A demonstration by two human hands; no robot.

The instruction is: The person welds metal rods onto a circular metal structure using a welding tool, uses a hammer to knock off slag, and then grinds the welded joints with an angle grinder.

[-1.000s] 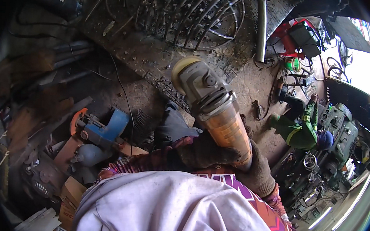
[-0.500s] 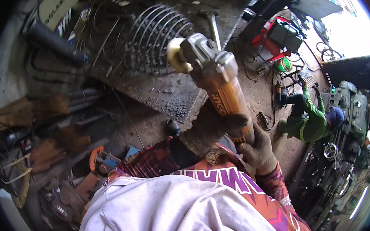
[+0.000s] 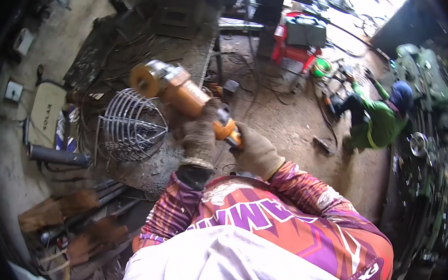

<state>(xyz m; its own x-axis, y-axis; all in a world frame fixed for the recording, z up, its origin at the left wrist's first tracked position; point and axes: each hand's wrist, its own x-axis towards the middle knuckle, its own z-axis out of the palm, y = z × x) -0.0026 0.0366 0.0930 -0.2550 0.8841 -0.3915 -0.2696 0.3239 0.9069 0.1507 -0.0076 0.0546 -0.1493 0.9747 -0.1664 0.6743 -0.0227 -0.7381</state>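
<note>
Both my gloved hands grip an orange angle grinder (image 3: 186, 96) with a silver gear head and a round, yellowish disc (image 3: 144, 80) at its far left end. Around the middle of its body is my left hand (image 3: 199, 135), in a dirty brown work glove. My right hand (image 3: 258, 152), gloved alike, closes on the rear handle. A cage of curved metal bars (image 3: 133, 119) sits on the dark worktable (image 3: 167, 162), left of my left hand. The disc appears just above the cage's far edge; whether they touch I cannot tell.
A co-worker in green (image 3: 381, 118) crouches at the right beside large green machinery (image 3: 423, 77). Cables lie on the floor near a red plastic chair (image 3: 294, 53). A dark cylinder (image 3: 59, 156) lies at the left, and rusty metal pieces (image 3: 95, 240) are piled lower left.
The grinder has swung left, from pointing up-left to lying flatter with its disc by the cage. Both hands keep their hold. The view has shifted, showing more of the worktable's far end.
</note>
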